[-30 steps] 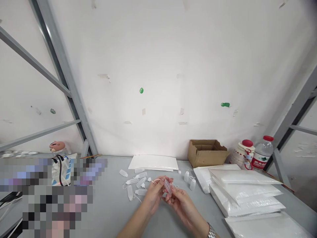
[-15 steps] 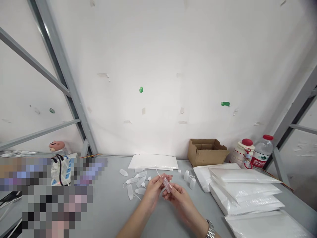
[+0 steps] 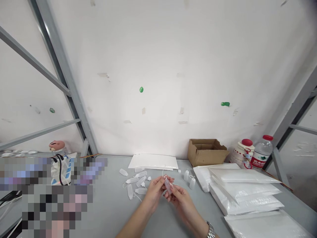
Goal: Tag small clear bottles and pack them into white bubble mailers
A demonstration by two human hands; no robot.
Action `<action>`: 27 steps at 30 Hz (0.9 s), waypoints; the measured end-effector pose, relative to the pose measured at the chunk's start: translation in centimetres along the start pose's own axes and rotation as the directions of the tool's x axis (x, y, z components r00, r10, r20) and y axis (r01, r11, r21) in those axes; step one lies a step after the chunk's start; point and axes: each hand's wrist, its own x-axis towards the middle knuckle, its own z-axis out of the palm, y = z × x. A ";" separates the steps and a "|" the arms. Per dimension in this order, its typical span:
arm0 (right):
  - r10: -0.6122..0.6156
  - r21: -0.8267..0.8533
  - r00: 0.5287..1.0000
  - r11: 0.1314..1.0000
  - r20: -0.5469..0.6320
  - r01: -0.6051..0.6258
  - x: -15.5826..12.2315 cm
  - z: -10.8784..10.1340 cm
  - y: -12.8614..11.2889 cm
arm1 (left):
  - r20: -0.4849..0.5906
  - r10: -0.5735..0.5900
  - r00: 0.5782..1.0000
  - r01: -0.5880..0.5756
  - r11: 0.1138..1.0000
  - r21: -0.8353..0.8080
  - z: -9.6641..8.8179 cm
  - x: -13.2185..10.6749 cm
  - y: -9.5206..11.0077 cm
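Above the table (image 3: 114, 205), both hands (image 3: 155, 190) pinch one small bottle (image 3: 168, 185).

Small bottle (image 3: 168, 185): translucent plastic, smooth, faintly frosted.
Loose bottles (image 3: 135, 184): the same cloudy plastic.
Table (image 3: 111, 205): grey, matt, smooth.
Cardboard box (image 3: 206, 152): brown paperboard, dull.
Stacked bags (image 3: 247, 191): white plastic film, glossy, lightly wrinkled.
Flat sheet (image 3: 154, 162): white, shiny.
Water bottle (image 3: 262, 152): clear plastic, red cap.
Shelf frame (image 3: 64, 76): grey painted metal.
Watch band (image 3: 210, 230): bright metal.
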 end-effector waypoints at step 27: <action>-0.026 0.066 0.995 0.997 -0.098 0.032 0.1 -1.2 -1.4 | 0.042 0.198 0.979 -0.031 -0.056 0.998 -5.6 1.6 0.4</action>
